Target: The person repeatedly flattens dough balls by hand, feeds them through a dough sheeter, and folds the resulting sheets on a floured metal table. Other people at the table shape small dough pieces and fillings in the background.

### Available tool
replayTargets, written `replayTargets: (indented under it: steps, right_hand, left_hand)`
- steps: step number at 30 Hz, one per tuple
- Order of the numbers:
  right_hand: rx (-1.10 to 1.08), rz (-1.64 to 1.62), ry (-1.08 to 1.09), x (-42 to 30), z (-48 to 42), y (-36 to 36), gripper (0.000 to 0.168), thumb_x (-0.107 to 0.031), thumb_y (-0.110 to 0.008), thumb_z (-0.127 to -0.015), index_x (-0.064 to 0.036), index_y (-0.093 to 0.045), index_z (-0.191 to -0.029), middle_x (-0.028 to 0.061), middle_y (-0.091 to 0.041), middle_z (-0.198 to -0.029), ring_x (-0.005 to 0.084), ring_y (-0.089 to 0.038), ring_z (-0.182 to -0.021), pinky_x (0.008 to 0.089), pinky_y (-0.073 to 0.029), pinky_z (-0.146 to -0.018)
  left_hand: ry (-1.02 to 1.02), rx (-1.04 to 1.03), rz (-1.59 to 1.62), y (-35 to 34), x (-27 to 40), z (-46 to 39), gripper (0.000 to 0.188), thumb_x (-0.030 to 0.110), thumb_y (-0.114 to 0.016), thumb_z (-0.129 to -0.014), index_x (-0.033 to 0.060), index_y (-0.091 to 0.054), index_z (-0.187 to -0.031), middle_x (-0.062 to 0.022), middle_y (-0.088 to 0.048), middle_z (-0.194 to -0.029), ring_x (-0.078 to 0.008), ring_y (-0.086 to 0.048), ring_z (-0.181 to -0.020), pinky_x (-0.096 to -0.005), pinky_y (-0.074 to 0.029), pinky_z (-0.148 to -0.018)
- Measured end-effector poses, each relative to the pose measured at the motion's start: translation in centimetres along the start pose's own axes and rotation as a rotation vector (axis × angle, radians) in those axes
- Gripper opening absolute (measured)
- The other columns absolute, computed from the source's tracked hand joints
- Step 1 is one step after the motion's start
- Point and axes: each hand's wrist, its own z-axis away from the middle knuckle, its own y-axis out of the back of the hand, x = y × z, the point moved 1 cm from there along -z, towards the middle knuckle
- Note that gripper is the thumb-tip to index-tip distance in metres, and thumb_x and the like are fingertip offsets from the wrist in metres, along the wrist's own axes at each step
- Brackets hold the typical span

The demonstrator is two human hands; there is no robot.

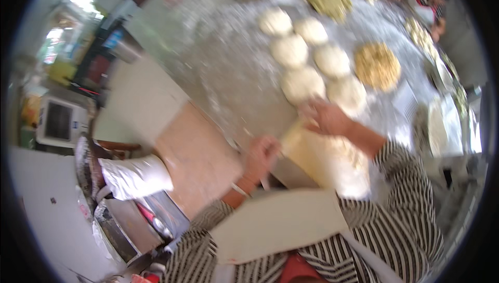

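Observation:
My right hand is over a yellowish, floury mass at the near edge of the metal table, just below the nearest dough balls; blur hides whether it grips anything. Left of that mass, at the table's edge, is my left hand, with fingers curled and a light bracelet at the wrist; what they hold cannot be told. Several pale round dough balls lie in two rows beyond my right hand. A rough yellow-brown round mass rests to their right, and a greenish one farther back.
The floured metal table stretches away. A metal scraper-like plate lies at right. Another person is at the far right. Left stand a white sack, a metal container and a white device with a dark screen.

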Motion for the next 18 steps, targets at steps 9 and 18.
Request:
replayTargets:
  steps: [9,18]
  right_hand:
    - [-0.154,-0.031,-0.067,-0.7,1.1,4.1,0.026,-0.035,-0.078,-0.076,-0.017,-0.064,-0.09,0.0021,-0.061,-0.1,0.0255,-0.055,-0.107,0.0396,-0.049,-0.09]
    - [-0.283,-0.203,-0.256,0.5,3.9,2.2,0.042,-0.04,-0.074,-0.083,-0.015,-0.065,-0.116,0.0099,-0.062,-0.116,0.0329,-0.059,-0.107,0.0484,-0.047,-0.092]
  left_hand:
    - [-0.076,-0.297,0.225,-2.0,3.7,0.6,0.028,0.022,-0.074,-0.088,0.0048,-0.06,-0.106,-0.0103,-0.059,-0.09,-0.0246,-0.064,-0.08,-0.0369,-0.054,-0.072]
    - [-0.281,-0.232,-0.191,-4.8,6.2,-0.1,0.029,0.02,-0.074,-0.084,0.0062,-0.056,-0.102,-0.0107,-0.057,-0.095,-0.0267,-0.06,-0.077,-0.0412,-0.052,-0.072]
